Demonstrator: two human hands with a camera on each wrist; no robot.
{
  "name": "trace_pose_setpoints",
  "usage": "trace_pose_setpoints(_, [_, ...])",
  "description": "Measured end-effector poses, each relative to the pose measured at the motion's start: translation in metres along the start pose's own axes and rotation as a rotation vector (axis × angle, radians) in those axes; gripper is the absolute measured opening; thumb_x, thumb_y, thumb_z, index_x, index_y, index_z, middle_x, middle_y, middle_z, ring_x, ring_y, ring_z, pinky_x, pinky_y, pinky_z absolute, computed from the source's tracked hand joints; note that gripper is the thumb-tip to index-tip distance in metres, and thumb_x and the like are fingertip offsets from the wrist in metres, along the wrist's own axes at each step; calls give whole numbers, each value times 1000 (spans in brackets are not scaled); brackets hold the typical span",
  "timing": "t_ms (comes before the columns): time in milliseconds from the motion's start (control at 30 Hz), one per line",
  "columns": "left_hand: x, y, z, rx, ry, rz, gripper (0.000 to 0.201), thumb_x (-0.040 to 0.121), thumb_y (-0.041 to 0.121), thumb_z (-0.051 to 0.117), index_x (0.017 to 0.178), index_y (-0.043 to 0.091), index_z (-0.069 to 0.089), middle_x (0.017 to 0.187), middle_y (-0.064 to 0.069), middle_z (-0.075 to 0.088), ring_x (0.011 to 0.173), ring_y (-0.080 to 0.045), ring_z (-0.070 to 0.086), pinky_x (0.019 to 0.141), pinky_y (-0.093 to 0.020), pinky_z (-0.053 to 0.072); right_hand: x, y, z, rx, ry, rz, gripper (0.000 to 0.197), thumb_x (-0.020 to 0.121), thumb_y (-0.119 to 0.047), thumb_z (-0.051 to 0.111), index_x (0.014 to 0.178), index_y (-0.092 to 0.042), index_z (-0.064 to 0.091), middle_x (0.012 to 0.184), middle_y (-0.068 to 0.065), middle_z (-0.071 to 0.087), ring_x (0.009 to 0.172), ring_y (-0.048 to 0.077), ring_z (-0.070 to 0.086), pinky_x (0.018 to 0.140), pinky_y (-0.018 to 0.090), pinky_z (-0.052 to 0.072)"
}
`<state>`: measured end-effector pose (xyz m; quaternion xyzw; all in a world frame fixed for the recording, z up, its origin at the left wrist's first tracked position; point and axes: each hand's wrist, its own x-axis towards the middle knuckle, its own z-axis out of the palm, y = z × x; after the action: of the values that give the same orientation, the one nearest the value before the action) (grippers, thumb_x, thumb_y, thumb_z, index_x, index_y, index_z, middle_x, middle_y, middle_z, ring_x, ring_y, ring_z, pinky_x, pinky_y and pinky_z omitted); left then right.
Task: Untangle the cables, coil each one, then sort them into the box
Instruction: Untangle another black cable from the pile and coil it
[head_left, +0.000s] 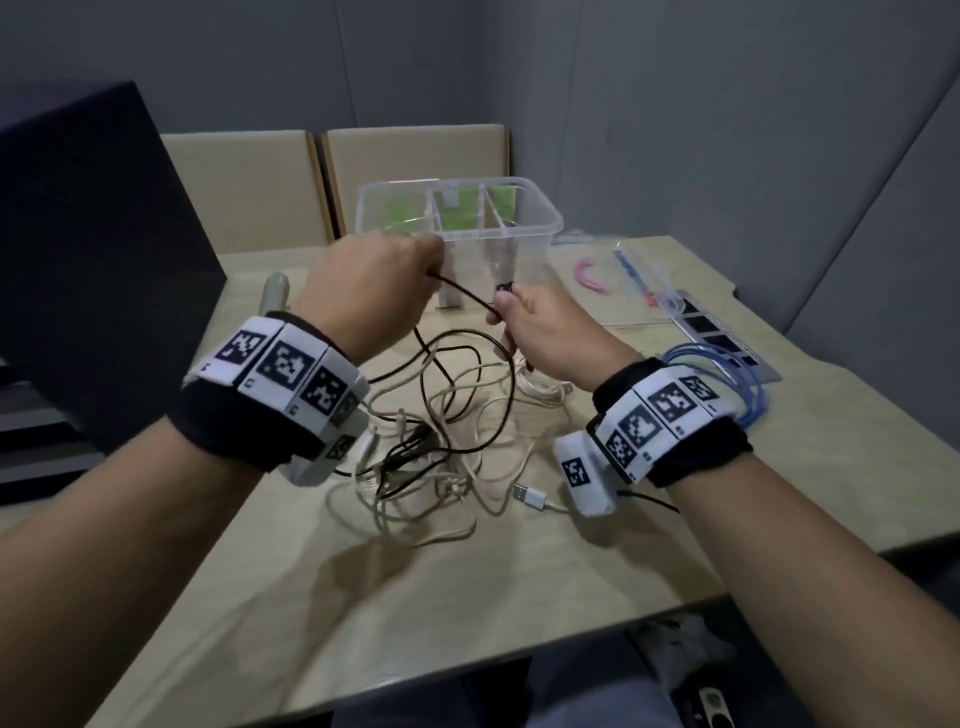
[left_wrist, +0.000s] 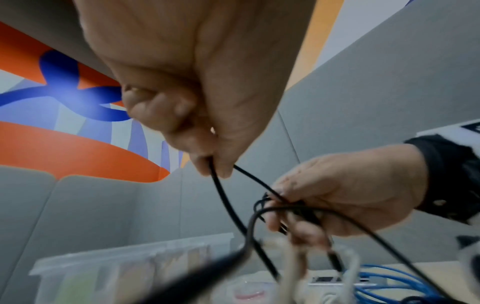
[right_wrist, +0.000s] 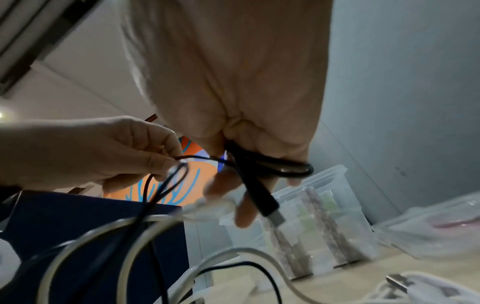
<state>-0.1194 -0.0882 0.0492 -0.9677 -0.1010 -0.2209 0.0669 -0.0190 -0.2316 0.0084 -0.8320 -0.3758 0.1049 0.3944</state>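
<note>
A thin black cable (head_left: 464, 296) stretches between both hands above the table. My left hand (head_left: 382, 280) pinches it between thumb and fingers (left_wrist: 207, 158). My right hand (head_left: 530, 325) grips a small black loop (right_wrist: 288, 170) of it, with the USB plug (right_wrist: 270, 207) hanging below the palm. The rest of the black cable drops into a tangle of white cables (head_left: 441, 457) on the table. The clear divided box (head_left: 457, 223) stands just behind the hands.
A coiled blue cable (head_left: 727, 374) lies right of my right wrist. Plastic bags, one with a pink item (head_left: 589, 275), lie at the right. A dark box (head_left: 88, 249) stands at the left. Two chair backs (head_left: 332, 171) sit behind the table (head_left: 467, 597).
</note>
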Motion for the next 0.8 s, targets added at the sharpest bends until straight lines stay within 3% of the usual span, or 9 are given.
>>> trace_pose_setpoints(133, [6, -6, 0, 2, 107, -11, 17, 95, 31, 48, 96, 16, 56, 84, -7, 61, 63, -27, 49, 53, -31, 34, -6, -1, -3, 62, -43, -22, 50, 96, -49, 43, 94, -3, 60, 68, -5, 53, 59, 8, 53, 55, 26, 40])
trace_pose_setpoints(200, [8, -5, 3, -41, 160, -22, 16, 96, 28, 46, 97, 13, 53, 86, -9, 59, 63, -28, 49, 54, -34, 35, -6, -1, -4, 29, -31, -70, 47, 94, -48, 49, 82, -5, 60, 58, -6, 47, 44, 2, 42, 49, 22, 35])
trace_pose_setpoints(267, [6, -4, 6, -74, 166, -38, 16, 96, 26, 45, 99, 12, 52, 87, -11, 59, 65, -28, 48, 54, -35, 35, -6, 1, -7, 108, 8, -76, 41, 97, -44, 46, 69, -16, 55, 53, -9, 46, 44, 4, 41, 50, 30, 43])
trace_pose_setpoints(333, [1, -2, 15, -74, 108, -61, 17, 97, 26, 44, 103, 11, 51, 88, -10, 58, 67, -28, 47, 52, -32, 32, -5, -1, -10, 364, 43, -65, 41, 100, -40, 41, 64, -19, 46, 48, -12, 42, 52, 11, 41, 66, 38, 51])
trace_pose_setpoints(467, [-12, 3, 38, -108, -65, -15, 15, 97, 26, 43, 101, 13, 49, 87, -10, 60, 68, -28, 50, 55, -34, 36, -4, -6, -27, 995, 78, -17, 44, 103, -33, 33, 63, -16, 39, 44, -4, 42, 49, 17, 43, 58, 30, 45])
trace_pose_setpoints(533, [-18, 6, 46, -152, -183, 30, 12, 95, 28, 48, 97, 16, 49, 84, -7, 60, 71, -28, 56, 58, -34, 41, -5, -8, -36, 1180, 111, -22, 42, 103, -32, 31, 65, -16, 39, 57, 3, 62, 53, 16, 56, 54, 26, 44])
trace_pose_setpoints(600, [-23, 10, 51, -169, -273, 69, 13, 91, 31, 54, 93, 20, 47, 85, -4, 61, 75, -27, 58, 62, -34, 47, -5, -11, -40, 1336, 119, -43, 40, 103, -31, 31, 69, -14, 42, 88, 17, 72, 71, 22, 69, 56, 25, 51])
trace_pose_setpoints(700, [-26, 16, 53, -118, -348, 127, 18, 88, 33, 58, 87, 21, 45, 89, -2, 62, 77, -25, 56, 64, -33, 47, -1, -9, -39, 1502, 195, -57, 33, 103, -26, 36, 79, -8, 48, 122, 26, 59, 104, 31, 65, 84, 34, 57])
trace_pose_setpoints(800, [-25, 16, 49, -92, -433, 152, 14, 87, 31, 57, 87, 20, 50, 89, -2, 62, 78, -24, 56, 66, -33, 49, 0, -5, -32, 1110, 351, -50, 28, 102, -24, 39, 86, -9, 56, 114, 9, 62, 109, 11, 57, 98, 23, 45])
